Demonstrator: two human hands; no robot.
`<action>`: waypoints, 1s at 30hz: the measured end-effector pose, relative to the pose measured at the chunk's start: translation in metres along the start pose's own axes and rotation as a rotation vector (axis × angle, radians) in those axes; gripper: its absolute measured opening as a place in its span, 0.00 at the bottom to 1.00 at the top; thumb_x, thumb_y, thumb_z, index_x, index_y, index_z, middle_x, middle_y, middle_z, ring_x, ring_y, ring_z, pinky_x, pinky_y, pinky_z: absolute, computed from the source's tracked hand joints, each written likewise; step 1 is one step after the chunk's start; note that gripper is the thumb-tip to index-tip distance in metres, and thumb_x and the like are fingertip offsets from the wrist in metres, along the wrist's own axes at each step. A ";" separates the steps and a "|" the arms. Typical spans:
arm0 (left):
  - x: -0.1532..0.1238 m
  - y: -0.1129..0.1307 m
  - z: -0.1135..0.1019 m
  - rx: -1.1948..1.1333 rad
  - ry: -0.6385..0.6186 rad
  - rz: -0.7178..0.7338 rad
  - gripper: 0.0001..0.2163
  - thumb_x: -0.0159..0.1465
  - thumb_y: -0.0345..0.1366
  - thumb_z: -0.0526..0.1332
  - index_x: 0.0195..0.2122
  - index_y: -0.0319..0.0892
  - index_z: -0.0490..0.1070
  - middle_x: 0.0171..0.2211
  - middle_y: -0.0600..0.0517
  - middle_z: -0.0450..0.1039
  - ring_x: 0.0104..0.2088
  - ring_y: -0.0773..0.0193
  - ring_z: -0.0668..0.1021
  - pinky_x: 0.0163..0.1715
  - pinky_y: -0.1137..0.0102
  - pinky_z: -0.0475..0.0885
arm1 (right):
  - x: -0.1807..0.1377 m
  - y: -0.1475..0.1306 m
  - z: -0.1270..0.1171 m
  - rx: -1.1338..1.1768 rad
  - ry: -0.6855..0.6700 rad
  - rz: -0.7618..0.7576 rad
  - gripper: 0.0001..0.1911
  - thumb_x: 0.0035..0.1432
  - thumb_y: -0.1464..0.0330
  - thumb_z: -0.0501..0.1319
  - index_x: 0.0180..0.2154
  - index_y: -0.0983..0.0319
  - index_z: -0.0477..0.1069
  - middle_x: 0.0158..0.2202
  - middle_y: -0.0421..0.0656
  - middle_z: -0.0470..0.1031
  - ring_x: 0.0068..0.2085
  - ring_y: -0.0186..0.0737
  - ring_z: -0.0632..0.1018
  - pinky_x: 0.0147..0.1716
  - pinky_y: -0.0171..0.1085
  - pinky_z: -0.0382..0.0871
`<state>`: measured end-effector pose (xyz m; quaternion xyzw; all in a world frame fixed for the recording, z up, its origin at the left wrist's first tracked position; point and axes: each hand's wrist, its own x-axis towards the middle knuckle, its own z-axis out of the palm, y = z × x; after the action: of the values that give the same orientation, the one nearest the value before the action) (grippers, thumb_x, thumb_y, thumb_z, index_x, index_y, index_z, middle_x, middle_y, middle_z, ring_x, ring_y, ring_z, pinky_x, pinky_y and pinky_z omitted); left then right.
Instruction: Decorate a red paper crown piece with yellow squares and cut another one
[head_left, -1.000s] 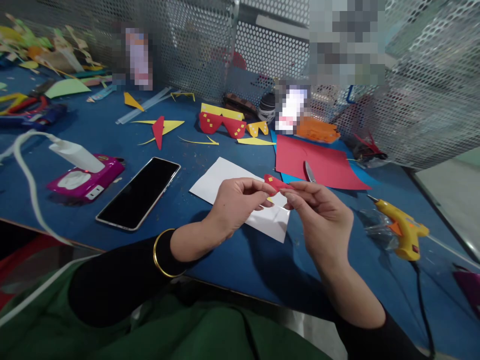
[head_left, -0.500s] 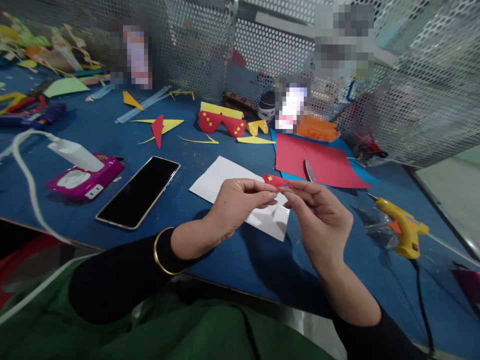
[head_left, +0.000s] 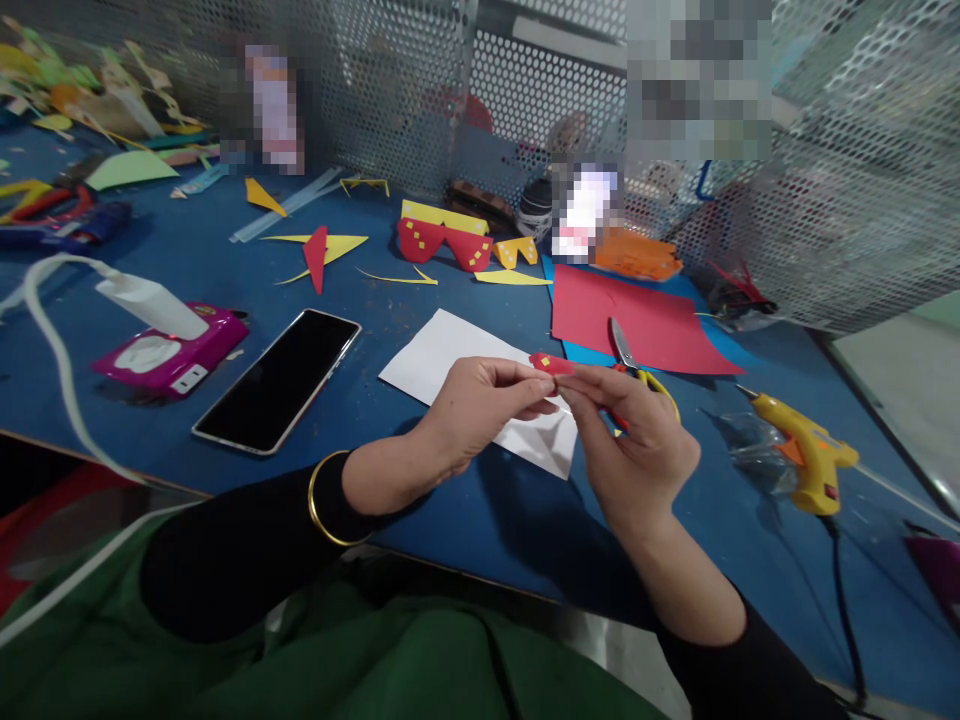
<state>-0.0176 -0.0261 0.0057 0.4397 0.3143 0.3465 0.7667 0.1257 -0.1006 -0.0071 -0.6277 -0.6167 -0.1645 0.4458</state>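
A small red paper piece (head_left: pixel 550 363) with a yellow square on it is pinched between the fingertips of both my hands, just above a white sheet (head_left: pixel 450 360) on the blue table. My left hand (head_left: pixel 480 405) grips its left end and my right hand (head_left: pixel 630 440) its right end. Scissors (head_left: pixel 626 355) with yellow and red handles lie just behind my right hand, their blade resting on a red card sheet (head_left: pixel 637 320).
A black phone (head_left: pixel 277 380), a pink box (head_left: pixel 169 355) with a white charger, a yellow glue gun (head_left: pixel 802 450), red and yellow paper glasses (head_left: pixel 442 240) and paper scraps lie about. Perforated metal screens (head_left: pixel 405 90) stand behind.
My right hand has turned and drawn back slightly, uncovering the scissors' handles. The red piece has flattened and dropped a little between my fingertips.
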 end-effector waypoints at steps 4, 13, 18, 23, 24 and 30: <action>0.000 0.000 0.000 -0.003 -0.012 -0.013 0.02 0.57 0.31 0.70 0.29 0.39 0.82 0.26 0.52 0.81 0.30 0.69 0.83 0.38 0.74 0.76 | 0.000 0.002 0.004 -0.049 0.027 -0.070 0.06 0.64 0.66 0.66 0.44 0.55 0.77 0.37 0.36 0.86 0.34 0.35 0.84 0.38 0.36 0.72; 0.000 0.003 -0.001 0.064 0.043 0.000 0.03 0.55 0.33 0.72 0.30 0.39 0.83 0.29 0.50 0.82 0.33 0.65 0.83 0.40 0.70 0.76 | -0.006 0.000 -0.010 -0.076 0.030 -0.029 0.12 0.65 0.69 0.63 0.49 0.49 0.76 0.40 0.39 0.84 0.36 0.41 0.82 0.43 0.45 0.72; 0.001 0.005 -0.002 0.102 0.121 0.089 0.03 0.54 0.29 0.71 0.31 0.39 0.82 0.32 0.49 0.83 0.32 0.65 0.83 0.40 0.68 0.78 | -0.003 0.001 -0.014 0.099 0.257 0.190 0.05 0.62 0.65 0.65 0.41 0.55 0.77 0.36 0.42 0.77 0.38 0.44 0.77 0.41 0.45 0.72; -0.001 0.005 0.000 0.210 0.125 0.140 0.04 0.56 0.27 0.69 0.31 0.40 0.82 0.30 0.51 0.83 0.32 0.66 0.83 0.39 0.71 0.77 | 0.010 0.011 -0.012 0.607 0.132 0.525 0.06 0.57 0.64 0.67 0.37 0.57 0.75 0.35 0.40 0.74 0.36 0.38 0.75 0.38 0.40 0.71; -0.001 0.005 0.000 0.230 0.134 0.149 0.04 0.56 0.27 0.70 0.31 0.40 0.82 0.30 0.51 0.83 0.32 0.66 0.83 0.39 0.71 0.77 | 0.013 0.012 -0.013 0.764 0.072 0.583 0.06 0.56 0.64 0.67 0.35 0.57 0.74 0.33 0.39 0.72 0.33 0.36 0.74 0.36 0.39 0.70; -0.001 0.009 0.000 0.237 0.184 0.211 0.03 0.55 0.31 0.71 0.32 0.39 0.82 0.30 0.51 0.83 0.33 0.63 0.83 0.39 0.69 0.77 | 0.022 0.013 -0.020 1.265 -0.310 0.754 0.14 0.60 0.58 0.62 0.28 0.56 0.61 0.27 0.36 0.55 0.24 0.33 0.59 0.22 0.35 0.60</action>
<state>-0.0205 -0.0232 0.0133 0.5240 0.3736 0.4245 0.6369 0.1489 -0.1001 0.0154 -0.4364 -0.3923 0.4752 0.6556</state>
